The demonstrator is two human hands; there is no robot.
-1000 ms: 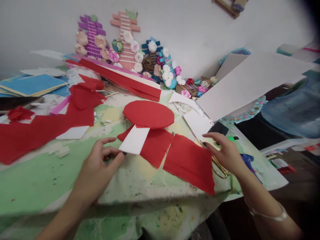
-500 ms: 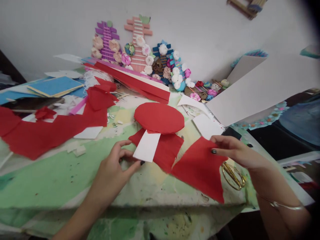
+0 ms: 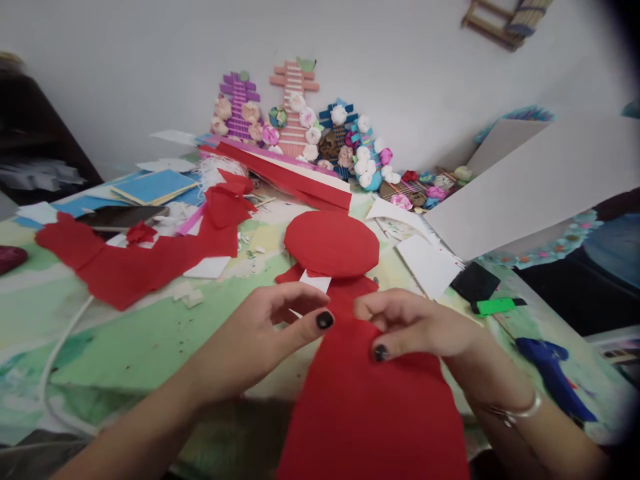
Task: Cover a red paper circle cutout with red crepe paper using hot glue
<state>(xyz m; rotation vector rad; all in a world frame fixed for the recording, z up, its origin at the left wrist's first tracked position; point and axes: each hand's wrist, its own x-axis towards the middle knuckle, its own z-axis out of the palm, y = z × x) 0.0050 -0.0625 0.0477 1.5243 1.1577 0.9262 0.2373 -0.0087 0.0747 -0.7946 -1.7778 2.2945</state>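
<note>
My right hand (image 3: pixel 415 327) pinches the upper edge of a piece of red paper (image 3: pixel 373 407) between thumb and fingers. The sheet hangs toward me over the table's near edge. My left hand (image 3: pixel 280 327) is beside the sheet's upper left, fingers curved and thumb apart, with nothing plainly held. Beyond both hands lies a red oval piece (image 3: pixel 331 243) with a white strip (image 3: pixel 316 281) below it, partly hidden by my left hand. Under the strip is another piece of red paper (image 3: pixel 347 293).
Red paper scraps (image 3: pixel 150 260) lie at left, near blue sheets (image 3: pixel 155 187). Decorated stick crafts (image 3: pixel 295 113) lean on the wall. At right are a white card (image 3: pixel 427 267), a green highlighter (image 3: pixel 497 306) and a blue glue gun (image 3: pixel 547 377). A white cable (image 3: pixel 55 360) runs at left.
My right hand has brought the red paper leftward and nearer, off the tabletop. My left hand has moved right, from the white strip toward the sheet. The view has shifted.
</note>
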